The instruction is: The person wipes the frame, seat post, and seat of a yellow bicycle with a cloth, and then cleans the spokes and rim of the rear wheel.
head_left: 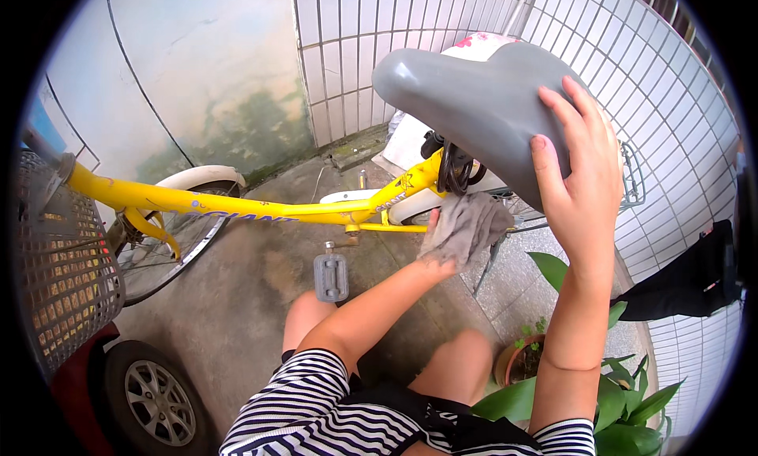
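Observation:
A yellow bicycle [170, 197] stands across my front, its grey saddle [474, 101] at the upper right. My right hand [584, 152] rests on the rear of the saddle, fingers spread and lying over its surface. Below the saddle, my left hand [432, 224] is closed on a grey cloth [471, 228], held by the seat tube near the rear wheel; the cloth hides most of its fingers. A black coiled cable lock [455, 172] hangs under the saddle. Between frame and knees, a grey pedal [331, 277] sticks out toward me.
At left are a basket [67, 258] and a small car wheel [154, 393]. Leafy plants and a clay pot [517, 361] stand by my right arm. A white tiled wall [659, 85] runs behind the bicycle; black cloth [679, 278] hangs at right.

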### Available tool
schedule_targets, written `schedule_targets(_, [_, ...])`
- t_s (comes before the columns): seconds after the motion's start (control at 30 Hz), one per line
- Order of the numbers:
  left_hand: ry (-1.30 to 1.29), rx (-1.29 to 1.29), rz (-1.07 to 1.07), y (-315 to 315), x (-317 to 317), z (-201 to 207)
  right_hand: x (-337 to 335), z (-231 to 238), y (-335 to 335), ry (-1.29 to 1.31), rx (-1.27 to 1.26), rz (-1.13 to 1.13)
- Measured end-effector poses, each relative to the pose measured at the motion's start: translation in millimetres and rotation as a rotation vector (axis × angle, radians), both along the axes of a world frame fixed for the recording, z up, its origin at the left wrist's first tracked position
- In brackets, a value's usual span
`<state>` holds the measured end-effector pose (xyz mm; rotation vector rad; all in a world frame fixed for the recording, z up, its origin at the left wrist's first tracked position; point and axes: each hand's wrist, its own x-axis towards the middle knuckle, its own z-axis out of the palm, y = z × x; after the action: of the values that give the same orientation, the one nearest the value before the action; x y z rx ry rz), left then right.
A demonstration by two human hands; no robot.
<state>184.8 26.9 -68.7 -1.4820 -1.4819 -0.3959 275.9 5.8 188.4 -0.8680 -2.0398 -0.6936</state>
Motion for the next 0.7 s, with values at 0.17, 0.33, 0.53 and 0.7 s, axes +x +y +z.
schedule_targets(0.17, [-0.904, -0.108, -0.728, -59, -28, -34, 0, 1, -5, 0.047, -0.027, -0.002])
schedule_targets(0.33, [-1.211, -0.045, -0.513, -43, -56, -71, -3, -5, -2, 0.063, -0.021, 0.048])
schedule_targets(0.53, [-0.944, 0.022, -0.623, 17, -66, -53, 0, -2, -6, 0.038, -0.110, 0.010])
schedule_targets(0.7, [-0.911, 0.041, -0.248, 24, -67, -96, 0, -3, -4, 0.013, -0.138, 0.031])
